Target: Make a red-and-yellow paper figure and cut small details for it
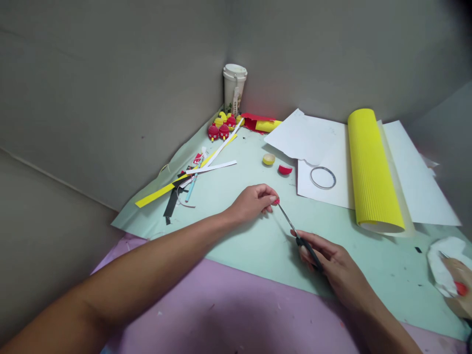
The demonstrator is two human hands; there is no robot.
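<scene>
My left hand (254, 200) pinches a small red piece (278, 201) between thumb and fingertips, above the pale green sheet. In my right hand (328, 260) is a pair of scissors (309, 250) with dark handles, gripped from the lower right. The metal blades look nearly closed, and their tips meet the red piece. What the red piece is made of is too small to tell. Just beyond my hands lie a yellow half-round cup shape (269, 159) and a red one (285, 169).
Yellow corrugated roll (374, 172) lies over white sheets (324, 137) at right, near a ring (323, 177). Paper strips (155, 195) and a light blue pencil-like stick (191, 188) lie left. Several red and yellow ornaments (223, 131) sit by a lidded cup (234, 83) in the corner.
</scene>
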